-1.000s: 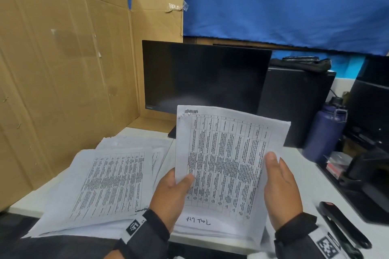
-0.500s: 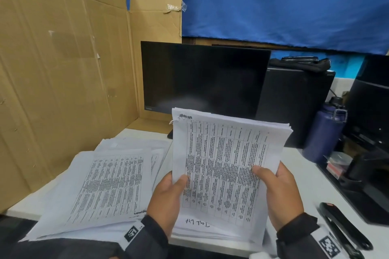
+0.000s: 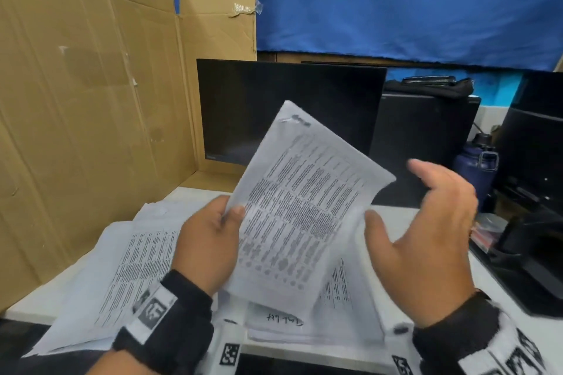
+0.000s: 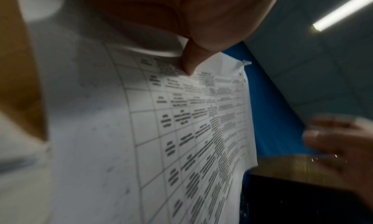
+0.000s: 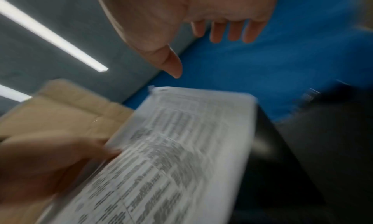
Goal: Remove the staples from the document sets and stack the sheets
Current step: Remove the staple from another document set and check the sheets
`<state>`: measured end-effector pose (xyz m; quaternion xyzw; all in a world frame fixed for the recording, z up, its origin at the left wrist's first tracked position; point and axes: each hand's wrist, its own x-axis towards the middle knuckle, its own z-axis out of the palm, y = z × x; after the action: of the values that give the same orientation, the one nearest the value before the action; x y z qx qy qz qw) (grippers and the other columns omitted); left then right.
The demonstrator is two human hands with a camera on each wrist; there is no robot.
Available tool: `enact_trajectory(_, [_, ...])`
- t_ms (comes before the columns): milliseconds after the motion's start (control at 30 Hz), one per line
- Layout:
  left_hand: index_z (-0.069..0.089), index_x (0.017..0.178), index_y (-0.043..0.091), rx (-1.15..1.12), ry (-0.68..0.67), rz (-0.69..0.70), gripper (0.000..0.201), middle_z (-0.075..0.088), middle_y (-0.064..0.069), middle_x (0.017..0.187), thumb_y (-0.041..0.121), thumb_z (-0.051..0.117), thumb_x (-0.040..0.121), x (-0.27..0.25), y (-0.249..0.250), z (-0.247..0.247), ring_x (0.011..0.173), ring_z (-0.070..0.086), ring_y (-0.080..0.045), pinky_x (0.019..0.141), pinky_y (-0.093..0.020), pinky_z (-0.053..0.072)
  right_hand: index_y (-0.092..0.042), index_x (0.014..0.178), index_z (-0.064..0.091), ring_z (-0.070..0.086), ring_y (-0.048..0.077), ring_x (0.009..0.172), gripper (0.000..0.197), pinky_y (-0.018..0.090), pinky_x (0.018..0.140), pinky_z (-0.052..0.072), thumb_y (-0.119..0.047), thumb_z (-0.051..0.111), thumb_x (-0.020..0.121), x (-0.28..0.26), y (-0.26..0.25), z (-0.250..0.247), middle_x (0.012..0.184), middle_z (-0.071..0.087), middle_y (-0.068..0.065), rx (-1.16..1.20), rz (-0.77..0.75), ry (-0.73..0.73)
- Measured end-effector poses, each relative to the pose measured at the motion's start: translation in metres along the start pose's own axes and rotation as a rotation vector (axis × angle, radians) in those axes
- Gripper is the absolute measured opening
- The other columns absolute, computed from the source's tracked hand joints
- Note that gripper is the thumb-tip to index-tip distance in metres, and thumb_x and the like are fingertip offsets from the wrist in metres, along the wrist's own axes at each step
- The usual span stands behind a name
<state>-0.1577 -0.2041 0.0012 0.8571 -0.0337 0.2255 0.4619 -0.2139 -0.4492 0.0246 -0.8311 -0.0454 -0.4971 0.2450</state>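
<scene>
One grip carries the load: the left hand [image 3: 210,240] pinches the left edge of the document set [image 3: 301,210], thumb on its printed face, and the sheets rise tilted up and to the right of that grip, above the counter [image 3: 441,265]. The right hand [image 3: 426,240] hangs released just beside the set's right edge, fingers spread, holding nothing. More sheets [image 3: 122,277] lie piled on the counter below, before a dark monitor [image 3: 289,106].
</scene>
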Motion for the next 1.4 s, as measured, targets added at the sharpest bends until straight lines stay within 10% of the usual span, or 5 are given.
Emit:
enact_trajectory(133, [0.062,0.094,0.029,0.496,-0.062,0.401,0.022,0.067,0.005,0.077,0.033,0.042,0.102,0.007,0.046,-0.010,0.075,0.064,-0.023,0.068,-0.036,0.049,-0.005,0.130,0.061,0.040,0.035,0.141,0.045,0.053,0.113,0.033,-0.007,0.061,0.085,0.001,-0.046,0.000,0.132,0.059,0.013,-0.109,-0.569,-0.176])
enact_trajectory(333, [0.068,0.096,0.025,0.859,0.050,0.927,0.020,0.068,0.005,0.082,0.021,0.050,0.090,-0.003,0.093,-0.001,0.087,0.060,-0.026,0.083,-0.044,0.039,-0.026,0.095,0.052,0.064,0.027,0.070,0.012,0.035,0.062,0.042,-0.018,0.050,0.085,0.029,-0.040,0.020,0.076,0.064,-0.003,-0.263,-0.214,-0.453])
enact_trajectory(500, [0.026,0.160,0.028,0.542,0.295,0.592,0.085,0.032,-0.004,0.161,0.035,0.069,0.087,-0.002,0.066,-0.009,0.153,0.022,-0.032,0.120,-0.056,0.023,-0.024,0.085,0.052,0.058,0.020,0.065,0.011,0.035,0.056,0.046,-0.018,0.054,0.094,0.026,0.002,0.009,0.069,0.058,-0.005,0.008,0.152,-0.379])
enact_trajectory(667, [0.026,0.157,0.031,-0.441,-0.175,-0.130,0.085,0.058,0.007,0.144,0.022,0.077,0.090,-0.013,0.036,0.007,0.133,0.056,-0.015,0.117,-0.050,0.041,-0.033,0.090,0.066,0.066,-0.008,0.083,0.023,0.014,0.070,0.053,-0.011,0.060,0.094,0.022,0.019,0.006,0.090,0.069,-0.024,0.468,0.466,-0.251])
enact_trajectory(1400, [0.071,0.110,0.034,-0.678,0.098,-0.313,0.020,0.078,0.016,0.109,0.019,0.060,0.102,-0.039,-0.015,0.075,0.112,0.070,-0.010,0.103,-0.039,0.051,-0.025,0.102,0.056,0.065,-0.007,0.081,0.016,0.007,0.064,0.046,-0.010,0.050,0.102,-0.060,0.030,0.055,0.089,0.072,-0.014,0.708,0.625,-0.135])
